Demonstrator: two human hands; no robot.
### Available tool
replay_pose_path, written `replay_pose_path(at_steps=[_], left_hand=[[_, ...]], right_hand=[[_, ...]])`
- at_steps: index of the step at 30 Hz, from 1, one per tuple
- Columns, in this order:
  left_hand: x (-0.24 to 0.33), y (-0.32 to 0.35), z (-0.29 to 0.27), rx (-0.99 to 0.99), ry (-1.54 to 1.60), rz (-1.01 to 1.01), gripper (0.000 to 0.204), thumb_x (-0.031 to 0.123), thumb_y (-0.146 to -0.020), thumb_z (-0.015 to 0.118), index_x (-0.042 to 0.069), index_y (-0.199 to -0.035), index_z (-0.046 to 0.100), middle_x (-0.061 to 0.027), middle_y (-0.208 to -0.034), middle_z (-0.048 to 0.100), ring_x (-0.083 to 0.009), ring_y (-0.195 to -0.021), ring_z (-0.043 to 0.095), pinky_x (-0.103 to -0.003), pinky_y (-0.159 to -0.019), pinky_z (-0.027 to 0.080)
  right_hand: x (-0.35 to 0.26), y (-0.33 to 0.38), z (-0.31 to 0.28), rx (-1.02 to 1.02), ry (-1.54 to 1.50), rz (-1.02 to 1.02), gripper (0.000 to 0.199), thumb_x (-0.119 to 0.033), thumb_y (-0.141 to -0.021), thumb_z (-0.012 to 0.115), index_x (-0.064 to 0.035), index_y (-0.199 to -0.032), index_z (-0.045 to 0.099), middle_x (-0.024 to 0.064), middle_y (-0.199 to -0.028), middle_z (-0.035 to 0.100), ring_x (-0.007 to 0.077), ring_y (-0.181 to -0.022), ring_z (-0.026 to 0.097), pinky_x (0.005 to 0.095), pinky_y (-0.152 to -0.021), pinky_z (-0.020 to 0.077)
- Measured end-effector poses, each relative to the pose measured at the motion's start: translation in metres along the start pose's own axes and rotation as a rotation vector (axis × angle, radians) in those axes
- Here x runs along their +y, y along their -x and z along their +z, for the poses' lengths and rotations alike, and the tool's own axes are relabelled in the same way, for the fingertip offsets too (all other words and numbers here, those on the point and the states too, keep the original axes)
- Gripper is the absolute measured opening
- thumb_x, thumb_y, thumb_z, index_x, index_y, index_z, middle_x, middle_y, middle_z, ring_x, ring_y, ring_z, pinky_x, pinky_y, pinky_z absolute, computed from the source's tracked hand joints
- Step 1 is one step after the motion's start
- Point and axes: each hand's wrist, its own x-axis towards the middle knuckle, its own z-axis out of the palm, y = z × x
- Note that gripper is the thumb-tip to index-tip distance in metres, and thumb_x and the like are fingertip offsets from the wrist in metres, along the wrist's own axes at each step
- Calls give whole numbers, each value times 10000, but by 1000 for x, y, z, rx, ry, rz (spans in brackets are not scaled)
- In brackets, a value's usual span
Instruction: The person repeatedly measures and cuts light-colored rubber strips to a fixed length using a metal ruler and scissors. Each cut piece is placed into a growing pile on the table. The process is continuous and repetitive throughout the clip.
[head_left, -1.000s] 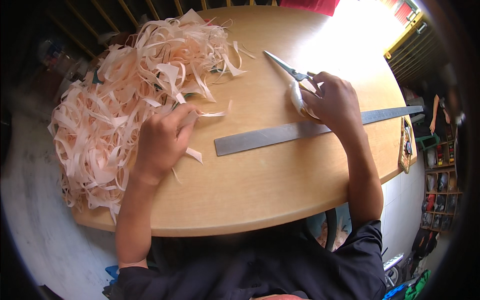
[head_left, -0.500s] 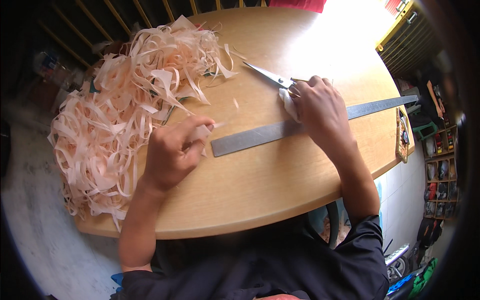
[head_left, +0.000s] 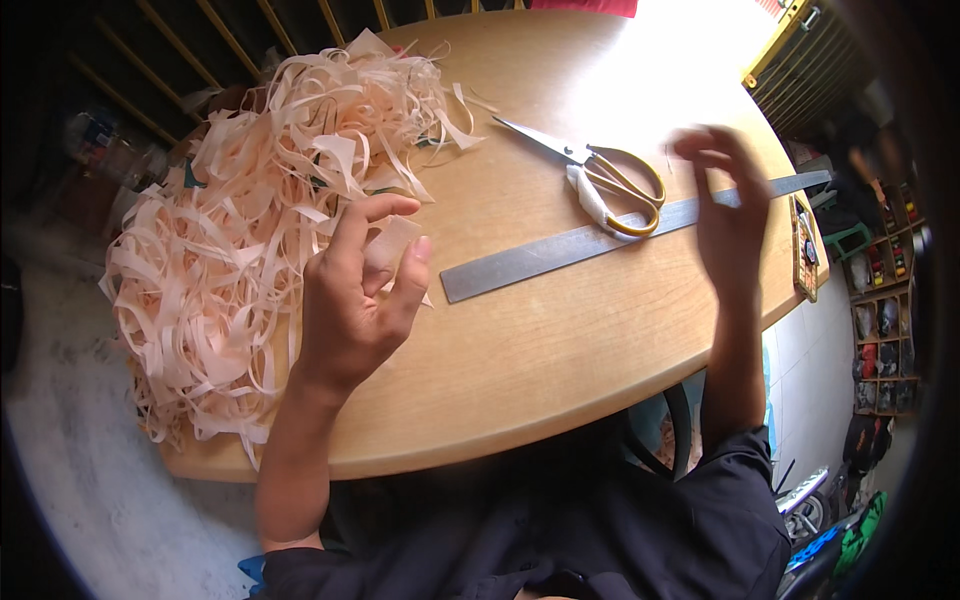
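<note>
My left hand [head_left: 355, 300] hovers beside the heap of peach strips [head_left: 210, 290], thumb and forefinger spread apart. Its other fingers curl round a thin peach scrap [head_left: 397, 240], cloth-like in look. My right hand [head_left: 730, 210], blurred by motion, hangs over the far part of a long steel ruler [head_left: 530, 265], fingers apart and holding nothing. Between the hands lie scissors [head_left: 570, 152] with gold-coloured handles, one wrapped in white. Their blades point to the far left, and the handles rest partly across the ruler.
The strips cover the left side of the wooden table [head_left: 500, 390] and hang over its edge. A small tray [head_left: 804, 250] with little items sits at the right edge. Yellow bars [head_left: 235, 40] stand behind the table, and a shelf of small bins [head_left: 885, 340] stands at the right.
My right hand has let go of the scissors and moved right, uncovering their handles. My left hand has opened its thumb and forefinger, with the scrap still in it.
</note>
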Motion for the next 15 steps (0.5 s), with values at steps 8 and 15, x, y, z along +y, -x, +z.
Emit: replay_pose_path(at_steps=[8, 15], left_hand=[[4, 7, -1, -24, 185, -251, 255, 89, -1109, 444, 11, -1293, 603, 13, -870, 588, -43, -695, 421, -207, -649, 363], [-4, -1, 6, -119, 299, -318, 207, 222, -1120, 570, 32, -1107, 652, 21, -779, 606, -35, -661, 454, -227, -565, 356]], right_hand=[[131, 256, -129, 672, 351, 601, 325, -224, -1103, 523, 25, -911, 607, 104, -863, 634, 224, -820, 621, 352, -747, 518], [146, 505, -224, -574, 1015, 1418, 335, -294, -936, 662, 16, -1045, 728, 290, -1059, 733, 481, -1036, 705, 542, -902, 546]])
